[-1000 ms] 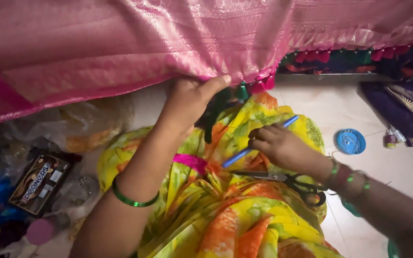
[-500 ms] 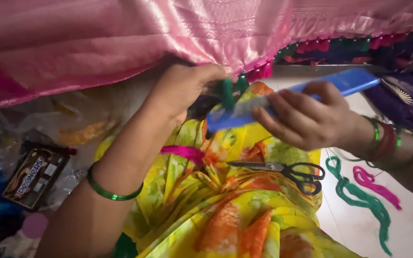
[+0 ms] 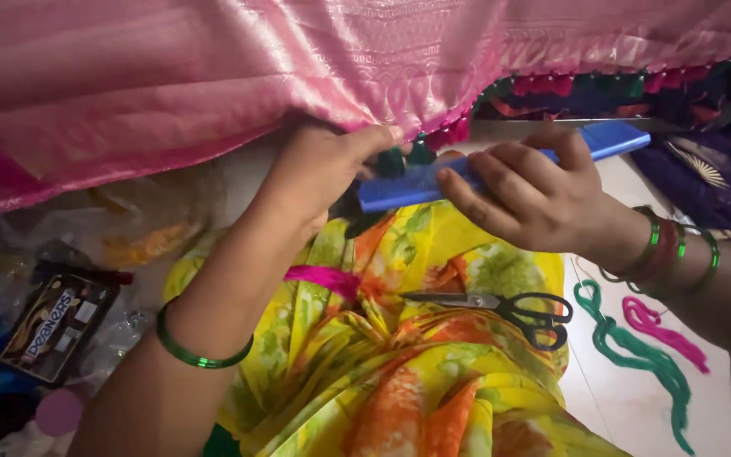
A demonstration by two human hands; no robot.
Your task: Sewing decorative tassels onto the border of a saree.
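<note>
My left hand (image 3: 319,173) pinches the lower edge of a shiny pink cloth (image 3: 239,76) that hangs across the top of the view, with dark green threads (image 3: 395,159) showing at my fingertips. In my right hand (image 3: 535,199) I grip a blue comb (image 3: 420,184), held level with its teeth against the green threads at the cloth's edge. Green bangles ring both wrists. Black-handled scissors (image 3: 501,306) lie on the yellow and orange fabric (image 3: 399,372) over my lap, below both hands.
Green yarn (image 3: 640,351) and pink yarn (image 3: 666,332) lie on the white floor at the right. A dark printed packet (image 3: 52,326) sits among clear plastic bags at the left. Dark patterned cloth (image 3: 704,169) is at the far right.
My right hand rose from the lap up to the pink cloth's edge, bringing the blue comb level against the green threads. My left hand kept its pinch on the edge.
</note>
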